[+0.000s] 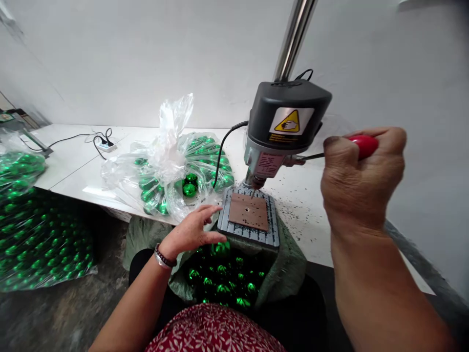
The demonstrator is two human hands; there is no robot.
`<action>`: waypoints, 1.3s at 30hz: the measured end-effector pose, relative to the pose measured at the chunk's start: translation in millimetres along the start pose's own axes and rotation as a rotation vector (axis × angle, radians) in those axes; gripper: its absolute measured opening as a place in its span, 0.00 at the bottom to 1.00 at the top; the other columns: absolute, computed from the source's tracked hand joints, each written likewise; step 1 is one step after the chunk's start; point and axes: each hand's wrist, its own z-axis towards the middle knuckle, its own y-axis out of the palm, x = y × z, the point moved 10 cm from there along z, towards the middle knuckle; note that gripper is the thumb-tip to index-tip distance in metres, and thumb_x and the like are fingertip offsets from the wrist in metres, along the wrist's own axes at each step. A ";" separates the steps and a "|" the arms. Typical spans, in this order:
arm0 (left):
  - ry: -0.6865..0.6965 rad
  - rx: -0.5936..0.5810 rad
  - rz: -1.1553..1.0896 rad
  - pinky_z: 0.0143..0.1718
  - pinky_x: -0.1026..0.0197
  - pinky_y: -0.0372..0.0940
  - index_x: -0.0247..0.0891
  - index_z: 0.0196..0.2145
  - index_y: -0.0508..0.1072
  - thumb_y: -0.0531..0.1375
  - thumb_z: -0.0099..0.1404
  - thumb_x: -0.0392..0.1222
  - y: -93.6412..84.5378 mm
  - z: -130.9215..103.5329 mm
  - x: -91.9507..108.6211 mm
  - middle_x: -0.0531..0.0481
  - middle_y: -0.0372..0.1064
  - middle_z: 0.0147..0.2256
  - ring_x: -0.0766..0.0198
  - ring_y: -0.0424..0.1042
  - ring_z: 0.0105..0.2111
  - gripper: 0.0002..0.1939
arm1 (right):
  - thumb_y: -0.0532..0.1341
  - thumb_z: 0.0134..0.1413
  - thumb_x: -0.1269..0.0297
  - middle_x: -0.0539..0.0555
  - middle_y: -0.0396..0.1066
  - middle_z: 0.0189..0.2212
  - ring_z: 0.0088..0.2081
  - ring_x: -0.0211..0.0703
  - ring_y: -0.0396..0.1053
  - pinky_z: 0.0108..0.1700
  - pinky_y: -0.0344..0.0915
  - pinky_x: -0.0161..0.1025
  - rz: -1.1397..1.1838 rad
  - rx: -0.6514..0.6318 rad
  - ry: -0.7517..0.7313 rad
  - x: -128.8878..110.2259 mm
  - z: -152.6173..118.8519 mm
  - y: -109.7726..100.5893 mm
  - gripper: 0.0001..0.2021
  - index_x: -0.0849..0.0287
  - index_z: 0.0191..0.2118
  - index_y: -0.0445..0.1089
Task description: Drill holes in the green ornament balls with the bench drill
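My right hand (pixel 361 181) is wrapped round the red knob (pixel 364 146) of the drill press lever, at the right. The drill press (pixel 286 117) has a dark grey housing with a yellow warning label. Its bit hangs above a brown board (pixel 249 211) with a small hole, which lies on the slotted metal base (pixel 274 222). My left hand (pixel 196 227) is at the left edge of the base, fingers apart, holding nothing. Just below its fingertips, a shiny green ball (pixel 220 248) sits above more green balls in an open sack (pixel 289 274) on my lap.
A clear plastic bag (pixel 170 161) of green balls lies on the white table (pixel 78 171). Behind it at the left are a power strip (pixel 106 145) and black cables. Another big bag of green balls (pixel 44 239) stands at the far left. Dark shavings surround the base.
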 end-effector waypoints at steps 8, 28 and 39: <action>-0.482 0.275 0.528 0.54 0.52 0.65 0.34 0.53 0.75 0.50 0.67 0.36 -78.3 58.9 -81.1 0.34 0.75 0.51 0.49 0.74 0.52 0.21 | 0.64 0.45 0.67 0.49 0.66 0.30 0.32 0.33 0.62 0.39 0.60 0.38 -0.067 -0.009 0.082 6.5 1.5 -0.2 0.11 0.59 0.34 0.61; -0.115 0.257 -0.229 0.47 0.57 0.68 0.40 0.57 0.60 0.64 0.60 0.48 -43.7 27.9 -12.5 0.49 0.69 0.42 0.62 0.71 0.40 0.30 | 0.59 0.43 0.55 0.49 0.65 0.29 0.30 0.31 0.59 0.36 0.61 0.36 0.111 0.018 -0.007 -3.7 -3.7 -4.1 0.13 0.58 0.32 0.62; -0.136 0.110 -0.119 0.55 0.53 0.65 0.32 0.57 0.65 0.66 0.55 0.45 30.4 83.4 -21.4 0.39 0.72 0.51 0.55 0.72 0.50 0.34 | 0.58 0.53 0.59 0.49 0.63 0.31 0.31 0.29 0.58 0.34 0.61 0.31 0.058 -0.013 -0.072 -6.7 -8.1 -1.2 0.08 0.58 0.34 0.61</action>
